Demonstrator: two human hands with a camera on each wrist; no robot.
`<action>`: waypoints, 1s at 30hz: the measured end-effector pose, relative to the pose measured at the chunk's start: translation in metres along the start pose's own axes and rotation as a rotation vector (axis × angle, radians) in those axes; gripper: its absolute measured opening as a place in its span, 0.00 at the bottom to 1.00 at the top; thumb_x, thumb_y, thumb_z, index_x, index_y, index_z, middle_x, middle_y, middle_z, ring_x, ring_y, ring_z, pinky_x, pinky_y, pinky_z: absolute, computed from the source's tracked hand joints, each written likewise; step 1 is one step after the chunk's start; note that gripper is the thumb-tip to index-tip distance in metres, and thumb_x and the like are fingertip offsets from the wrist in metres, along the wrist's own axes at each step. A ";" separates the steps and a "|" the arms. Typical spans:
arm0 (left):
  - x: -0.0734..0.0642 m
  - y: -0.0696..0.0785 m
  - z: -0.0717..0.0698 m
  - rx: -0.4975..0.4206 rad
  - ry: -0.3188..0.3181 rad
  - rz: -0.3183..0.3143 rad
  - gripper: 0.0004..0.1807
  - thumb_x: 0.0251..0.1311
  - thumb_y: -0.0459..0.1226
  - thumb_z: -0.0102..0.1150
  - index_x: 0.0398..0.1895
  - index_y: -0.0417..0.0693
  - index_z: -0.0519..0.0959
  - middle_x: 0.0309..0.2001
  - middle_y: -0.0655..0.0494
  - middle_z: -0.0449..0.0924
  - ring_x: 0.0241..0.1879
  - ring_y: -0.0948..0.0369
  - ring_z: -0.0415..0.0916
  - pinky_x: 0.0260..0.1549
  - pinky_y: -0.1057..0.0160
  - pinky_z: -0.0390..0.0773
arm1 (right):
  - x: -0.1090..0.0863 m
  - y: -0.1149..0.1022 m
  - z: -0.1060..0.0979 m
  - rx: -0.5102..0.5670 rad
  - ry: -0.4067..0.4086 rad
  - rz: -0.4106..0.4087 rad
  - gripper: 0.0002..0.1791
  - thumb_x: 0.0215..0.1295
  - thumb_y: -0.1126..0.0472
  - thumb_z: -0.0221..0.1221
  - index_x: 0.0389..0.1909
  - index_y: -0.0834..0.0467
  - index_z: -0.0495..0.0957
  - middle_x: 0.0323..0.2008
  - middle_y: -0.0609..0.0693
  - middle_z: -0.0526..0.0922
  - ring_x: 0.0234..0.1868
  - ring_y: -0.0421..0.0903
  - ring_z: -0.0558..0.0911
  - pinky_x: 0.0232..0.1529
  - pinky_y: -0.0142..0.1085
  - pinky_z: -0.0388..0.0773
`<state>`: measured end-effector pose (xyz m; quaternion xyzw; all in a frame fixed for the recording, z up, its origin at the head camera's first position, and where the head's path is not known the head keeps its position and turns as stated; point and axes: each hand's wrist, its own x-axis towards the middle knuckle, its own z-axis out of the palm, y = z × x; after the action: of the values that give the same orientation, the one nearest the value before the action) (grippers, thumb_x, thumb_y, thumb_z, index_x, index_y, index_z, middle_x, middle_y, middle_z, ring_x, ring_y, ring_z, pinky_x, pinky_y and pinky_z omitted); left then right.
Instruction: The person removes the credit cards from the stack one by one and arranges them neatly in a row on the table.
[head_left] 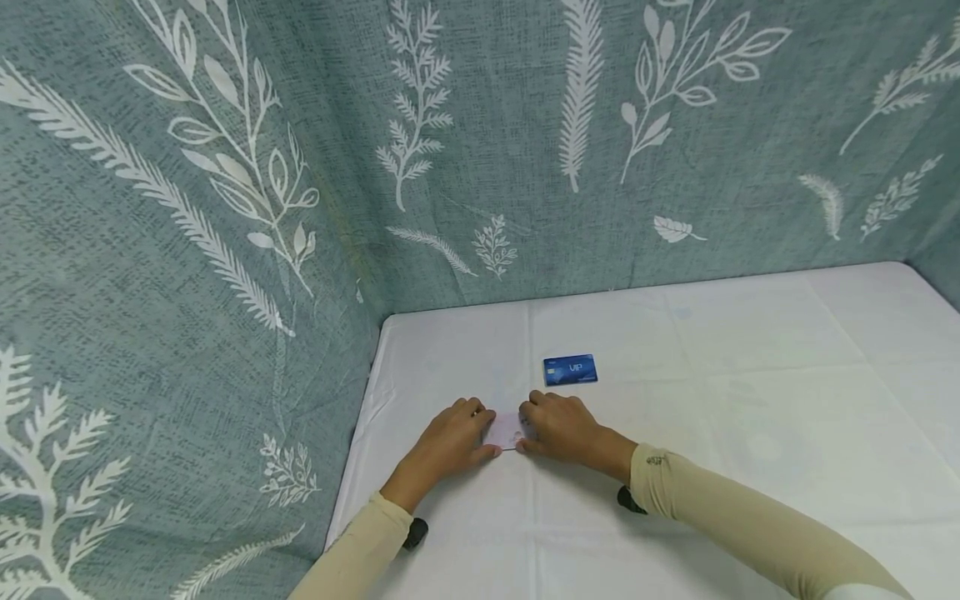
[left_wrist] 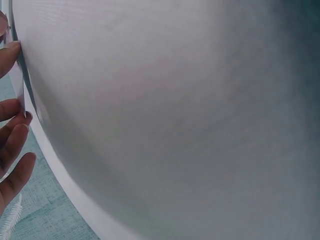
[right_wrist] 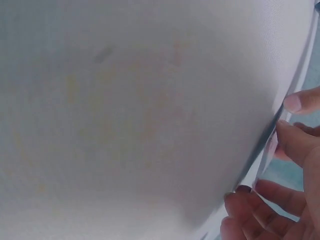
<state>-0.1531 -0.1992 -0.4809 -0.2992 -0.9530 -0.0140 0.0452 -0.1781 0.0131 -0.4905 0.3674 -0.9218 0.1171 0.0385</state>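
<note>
A small pale pink card point(head_left: 503, 429) with faint printing lies between the two hands, just above or on the white tabletop. My left hand point(head_left: 453, 440) pinches its left side between thumb and fingers. From the other side, my right hand point(head_left: 564, 428) grips the right edge. In the left wrist view the card point(left_wrist: 20, 90) appears nearly edge-on at the far left, held by fingertips. The right wrist view also catches the card point(right_wrist: 269, 152) as a thin strip between fingers. A blue card marked VIP point(head_left: 570, 370) rests flat beyond the right hand, touched by neither hand.
A white cloth-covered table point(head_left: 750, 400) spreads under the hands and off to the right. Green curtains point(head_left: 480, 125) with white leaf patterns stand along its back and left edges. Black pieces point(head_left: 415, 533) show beneath both wrists.
</note>
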 end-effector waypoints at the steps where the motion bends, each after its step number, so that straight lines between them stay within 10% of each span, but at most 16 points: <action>1: 0.000 0.000 0.000 0.000 0.003 0.001 0.27 0.50 0.54 0.67 0.47 0.45 0.80 0.42 0.54 0.77 0.39 0.60 0.74 0.37 0.63 0.75 | 0.000 0.000 0.000 -0.003 0.007 -0.002 0.25 0.52 0.41 0.67 0.42 0.56 0.80 0.30 0.46 0.75 0.24 0.38 0.71 0.19 0.30 0.66; 30: -0.002 -0.001 -0.001 -0.029 -0.010 0.018 0.25 0.51 0.52 0.66 0.46 0.45 0.79 0.41 0.55 0.76 0.39 0.59 0.72 0.36 0.62 0.74 | -0.001 -0.006 0.008 -0.087 0.102 0.006 0.21 0.48 0.43 0.69 0.34 0.55 0.81 0.28 0.46 0.75 0.25 0.41 0.77 0.17 0.33 0.70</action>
<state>-0.1525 -0.2012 -0.4803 -0.3083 -0.9502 -0.0259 0.0360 -0.1729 0.0072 -0.4975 0.3563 -0.9240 0.0956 0.1011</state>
